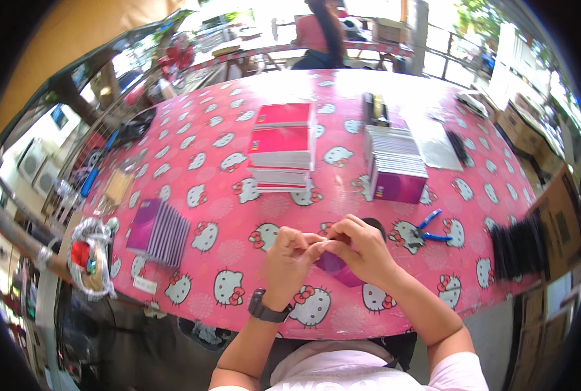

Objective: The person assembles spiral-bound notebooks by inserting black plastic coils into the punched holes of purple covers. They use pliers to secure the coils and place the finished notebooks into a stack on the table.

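Observation:
My left hand [291, 257], with a dark watch on its wrist, and my right hand [362, 247] meet above the near middle of the table. Their thumbs and forefingers are pinched together, tip against tip. Whatever lies between the fingertips is too small or hidden to name. Right below them a purple flat piece [342, 272], like a booklet or card, is partly covered by my hands. Behind my right hand shows part of a dark round object [374, 227]. Blue-handled pliers [432, 228] lie just right of my right hand.
Pink cat-print cloth [228, 287] covers the table. Stacks of red-covered booklets [280, 144] stand mid-table, purple ones at right [398, 186] and left [157, 231]. A basket [89, 260] sits at the left edge, black strips [518, 251] beside cardboard at the right. Another person [319, 36] is beyond.

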